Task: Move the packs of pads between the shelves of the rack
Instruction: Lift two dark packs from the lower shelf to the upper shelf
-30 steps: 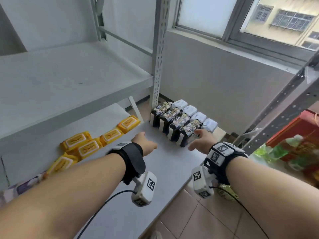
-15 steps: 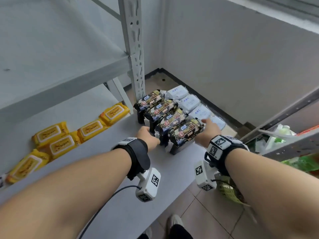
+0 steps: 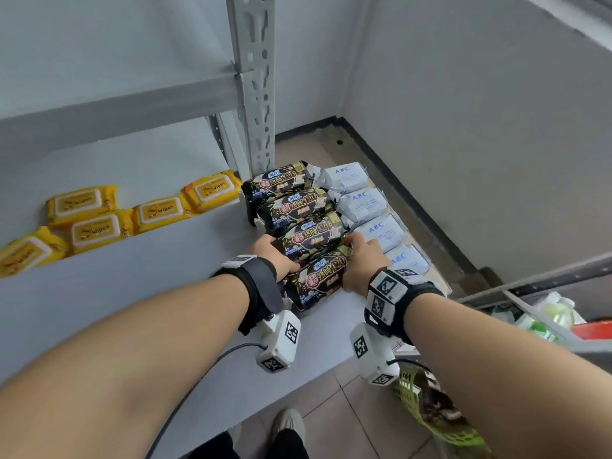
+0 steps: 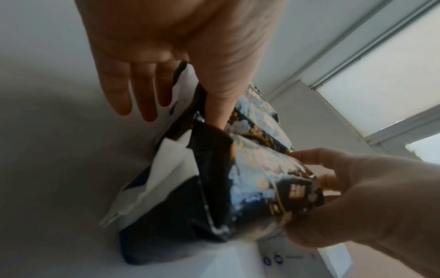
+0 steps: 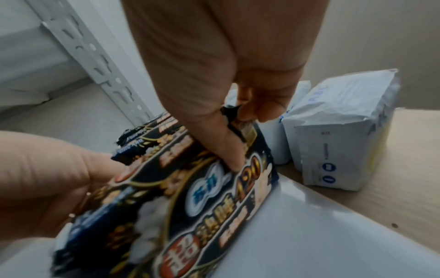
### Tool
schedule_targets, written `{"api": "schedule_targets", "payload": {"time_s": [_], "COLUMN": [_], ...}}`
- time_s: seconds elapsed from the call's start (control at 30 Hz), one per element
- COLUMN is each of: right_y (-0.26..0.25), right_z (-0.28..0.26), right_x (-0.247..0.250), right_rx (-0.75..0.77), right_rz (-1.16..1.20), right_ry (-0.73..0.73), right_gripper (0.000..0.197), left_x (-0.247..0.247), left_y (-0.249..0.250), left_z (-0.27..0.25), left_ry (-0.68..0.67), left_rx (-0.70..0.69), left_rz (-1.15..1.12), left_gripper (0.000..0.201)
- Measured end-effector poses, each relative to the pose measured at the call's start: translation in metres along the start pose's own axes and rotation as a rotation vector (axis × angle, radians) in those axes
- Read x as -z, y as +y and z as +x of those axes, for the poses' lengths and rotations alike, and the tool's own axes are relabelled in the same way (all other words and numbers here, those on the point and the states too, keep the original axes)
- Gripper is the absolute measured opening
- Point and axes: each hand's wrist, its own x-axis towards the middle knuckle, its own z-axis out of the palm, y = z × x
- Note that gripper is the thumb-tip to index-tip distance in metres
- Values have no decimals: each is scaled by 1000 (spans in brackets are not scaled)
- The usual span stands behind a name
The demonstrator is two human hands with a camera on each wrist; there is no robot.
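Note:
Several black packs of pads stand in a row on the lower shelf (image 3: 132,293) of the rack. My left hand (image 3: 281,260) holds the left end of the nearest black pack (image 3: 324,276), and my right hand (image 3: 357,250) holds its right end. In the left wrist view the left hand (image 4: 181,112) has its thumb pushed down between this black pack (image 4: 214,197) and the one behind, with its fingers along the white end flap. The right wrist view shows my right hand (image 5: 243,139) pinching the black pack (image 5: 190,216), thumb on the printed face and fingers curled behind the end.
Several white ABC packs (image 3: 362,203) line up just behind the black row. Yellow wipes packs (image 3: 159,212) lie at the shelf's left. The rack post (image 3: 255,94) and upper shelf (image 3: 116,104) stand above. A green basket (image 3: 430,402) and a neighbouring rack (image 3: 530,286) are at the right.
Both hands have come in from beside the row and taken hold of the two ends of the nearest black pack. The head view has tilted down and closer.

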Motion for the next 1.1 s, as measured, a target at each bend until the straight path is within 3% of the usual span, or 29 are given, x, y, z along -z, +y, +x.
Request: {"api": "schedule_targets", "payload": {"time_s": [0.1, 0.27, 0.43, 0.53, 0.67, 0.8, 0.9, 1.1], "right_y": [0, -8, -24, -40, -68, -101, -129, -185], "right_z": [-1, -5, -10, -12, -19, -30, -44, -83], "right_x": [-3, -10, -19, -20, -15, -4, 4, 22], "right_rx": [118, 312, 411, 453, 393, 342, 300, 303], "right_rz": [-93, -264, -241, -221, 39, 302, 515, 844], "right_ry": [-31, -129, -116, -196, -381, -481, -547, -592], "right_gripper": [66, 77, 57, 53, 42, 47, 28, 25], "left_x": [7, 34, 61, 73, 99, 133, 158, 208], "left_y": [-15, -40, -71, -90, -114, -130, -141, -160], "left_z": [1, -3, -9, -14, -25, -39, -55, -101], "left_ry": [23, 14, 41, 62, 135, 241, 364, 528], "left_rx": [-24, 6, 26, 38, 78, 100, 118, 92], "left_rz": [68, 143, 147, 114, 29, -99, -229, -797], "left_gripper": [60, 59, 61, 58, 57, 57, 60, 48]}}
